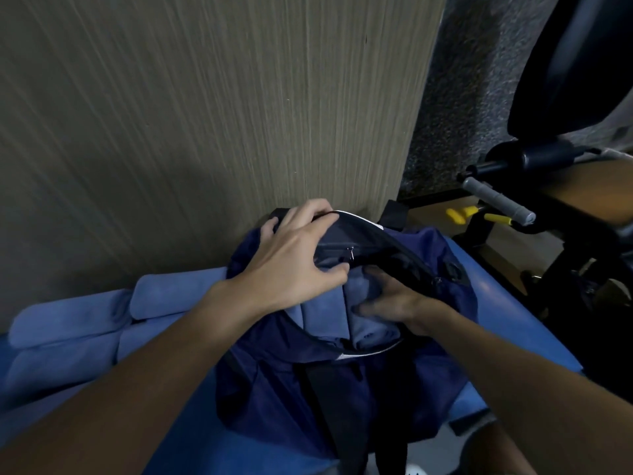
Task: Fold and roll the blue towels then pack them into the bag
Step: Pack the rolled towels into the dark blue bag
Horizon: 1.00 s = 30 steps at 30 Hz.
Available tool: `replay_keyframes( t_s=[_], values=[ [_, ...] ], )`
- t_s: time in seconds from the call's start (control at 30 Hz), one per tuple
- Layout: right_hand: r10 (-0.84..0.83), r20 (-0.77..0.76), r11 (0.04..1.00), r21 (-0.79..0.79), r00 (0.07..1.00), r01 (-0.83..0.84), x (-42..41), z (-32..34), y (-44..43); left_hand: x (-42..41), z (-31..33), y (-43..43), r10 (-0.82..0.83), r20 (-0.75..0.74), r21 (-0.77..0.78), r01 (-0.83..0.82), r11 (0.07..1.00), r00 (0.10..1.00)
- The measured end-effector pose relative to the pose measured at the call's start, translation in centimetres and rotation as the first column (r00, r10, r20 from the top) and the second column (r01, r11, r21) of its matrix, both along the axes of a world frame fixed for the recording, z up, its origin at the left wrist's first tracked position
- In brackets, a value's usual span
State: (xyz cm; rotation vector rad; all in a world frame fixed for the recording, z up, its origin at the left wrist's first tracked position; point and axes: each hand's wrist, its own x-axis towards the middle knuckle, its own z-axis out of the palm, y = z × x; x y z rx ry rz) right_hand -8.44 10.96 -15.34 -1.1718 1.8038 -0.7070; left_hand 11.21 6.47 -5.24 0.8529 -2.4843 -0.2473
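A dark navy bag (274, 382) lies open on a blue padded surface (507, 313), its mouth facing up. My left hand (294, 258) grips the far rim of the bag's opening and holds it wide. My right hand (394, 303) is inside the opening, its fingers pressing on a rolled blue towel (322, 313) that sits in the bag. Several rolled blue towels (68, 323) lie side by side to the left of the bag.
A wood-grain wall panel (205, 114) stands directly behind the bag. To the right is dark exercise equipment with a grey handle (496, 200) and yellow parts (455, 216), beyond the padded surface's right edge.
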Motion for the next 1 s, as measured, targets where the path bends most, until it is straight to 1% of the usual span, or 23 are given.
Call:
replay_keyframes(
  t_s=[0.07,0.1,0.13,0.2,0.23,0.27,0.3,0.33,0.4,0.43,0.5,0.57,0.63,0.7,0.77,0.87,0.93,1.0],
  values=[
    [0.100,0.061,0.989,0.107,0.993,-0.106,-0.9,0.5,0.7,0.2,-0.2,-0.1,-0.008,0.016,0.006,0.008,1.000,1.000],
    [0.111,0.094,0.985,0.119,0.989,-0.121,-1.1,0.7,0.6,0.2,-0.2,-0.1,-0.010,0.019,0.011,0.010,1.000,1.000],
    [0.083,0.113,0.992,0.086,0.990,-0.093,-1.2,0.8,0.3,0.2,-0.3,0.0,-0.011,0.017,0.015,0.010,1.000,1.000],
    [-0.056,0.154,0.997,-0.049,0.986,0.064,-0.8,0.4,-0.5,0.0,-0.5,0.1,-0.011,0.014,0.019,0.011,1.000,1.000],
    [-0.124,0.156,0.983,-0.115,0.980,0.143,-0.5,0.0,-0.7,0.0,-0.5,0.2,-0.013,0.015,0.018,0.012,1.000,1.000],
    [-0.163,0.134,0.972,-0.150,0.978,0.182,-0.2,-0.2,-0.7,0.0,-0.5,0.2,-0.013,0.016,0.017,0.012,1.000,1.000],
    [-0.168,0.102,0.973,-0.145,0.981,0.182,-0.1,-0.5,-0.6,0.1,-0.5,0.1,-0.012,0.020,0.018,0.012,1.000,1.000],
    [-0.138,0.080,0.984,-0.102,0.987,0.146,-0.1,-0.5,-0.5,0.2,-0.5,0.1,-0.015,0.028,0.021,0.014,1.000,1.000],
    [-0.042,0.125,0.999,0.003,0.991,0.042,-0.5,-0.1,-0.2,0.5,-0.5,0.0,-0.023,0.044,0.030,0.022,0.999,0.999],
    [-0.016,0.168,1.000,0.016,0.986,0.013,-0.5,0.0,-0.2,0.6,-0.5,0.0,-0.024,0.054,0.037,0.022,0.999,0.998],
    [-0.046,0.210,0.998,-0.025,0.977,0.053,-0.3,-0.4,0.0,0.6,-0.7,0.0,-0.023,0.074,0.049,0.019,0.999,0.997],
    [-0.079,0.169,0.995,-0.041,0.983,0.087,-0.1,-1.2,0.4,0.5,-0.9,0.0,-0.017,0.086,0.039,0.013,0.999,0.996],
    [-0.054,0.187,0.998,-0.010,0.981,0.057,-0.3,-1.5,0.8,0.3,-1.1,0.1,-0.020,0.103,0.040,0.016,0.999,0.994],
    [-0.047,0.219,0.999,-0.013,0.975,0.051,-0.5,-1.3,1.0,0.4,-1.4,0.0,-0.018,0.112,0.039,0.014,0.999,0.993],
    [-0.077,0.150,0.996,-0.035,0.986,0.083,-0.3,-1.3,1.2,0.6,-2.0,-0.2,-0.017,0.121,0.011,0.016,1.000,0.993],
    [-0.067,0.022,0.997,-0.031,0.998,0.067,0.5,-1.7,1.5,1.0,-3.0,-0.3,-0.005,0.135,-0.031,0.009,0.999,0.991],
    [-0.069,-0.139,0.997,-0.033,0.988,0.065,0.8,-1.7,1.7,1.6,-3.4,-0.1,0.005,0.138,-0.042,0.001,0.999,0.990],
    [-0.058,-0.336,0.998,-0.056,0.940,0.042,1.5,-1.1,2.6,2.5,-3.7,0.2,-0.012,0.118,-0.045,0.017,0.999,0.993]
  ],
)
